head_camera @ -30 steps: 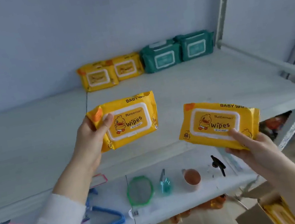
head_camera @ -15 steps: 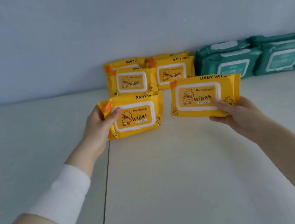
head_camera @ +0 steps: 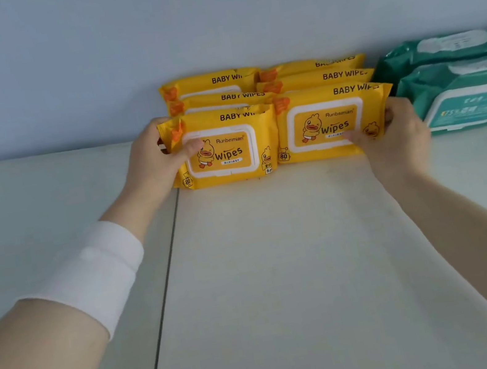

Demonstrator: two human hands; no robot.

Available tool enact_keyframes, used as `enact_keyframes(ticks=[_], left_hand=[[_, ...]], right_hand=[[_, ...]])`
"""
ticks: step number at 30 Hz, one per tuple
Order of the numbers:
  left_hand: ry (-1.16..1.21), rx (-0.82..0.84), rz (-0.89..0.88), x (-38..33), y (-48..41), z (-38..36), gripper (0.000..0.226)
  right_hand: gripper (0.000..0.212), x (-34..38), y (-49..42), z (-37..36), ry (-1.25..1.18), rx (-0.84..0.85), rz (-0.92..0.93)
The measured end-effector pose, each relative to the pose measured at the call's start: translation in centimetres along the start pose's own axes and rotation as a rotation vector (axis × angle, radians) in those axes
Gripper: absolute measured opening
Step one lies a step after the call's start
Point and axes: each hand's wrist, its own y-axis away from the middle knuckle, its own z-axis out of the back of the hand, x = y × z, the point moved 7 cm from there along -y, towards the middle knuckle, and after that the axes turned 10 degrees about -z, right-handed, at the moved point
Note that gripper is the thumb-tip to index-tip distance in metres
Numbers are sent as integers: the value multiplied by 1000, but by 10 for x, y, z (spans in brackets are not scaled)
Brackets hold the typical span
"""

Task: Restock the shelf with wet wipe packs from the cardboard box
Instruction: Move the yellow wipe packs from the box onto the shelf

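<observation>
Gripping the left pack (head_camera: 226,150) with our left hand (head_camera: 152,164) and the right pack (head_camera: 327,124) with our right hand (head_camera: 397,139), we held both upright, side by side, on the shelf (head_camera: 284,274).

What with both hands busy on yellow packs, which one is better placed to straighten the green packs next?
Right, probably. The right hand grips the right front yellow pack, close beside the green packs; the left hand holds the left front yellow pack, with both yellow columns between it and them.
</observation>
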Motion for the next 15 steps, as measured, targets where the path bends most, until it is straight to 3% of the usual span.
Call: enact_keyframes(ticks=[4,7,11,15], left_hand=[[-171,-92,-67,-10,6,7,66],[-445,-43,-156,-28,19,5,83],[-769,254,-282,-51,55,-25,71],[-949,565,-488,-99,108,-71,59]], right_hand=[[78,6,19,1,93,-83,-10],[88,12,48,4,294,-53,25],[72,3,97,25,647,47,104],[64,-25,148,60,935,175,110]])
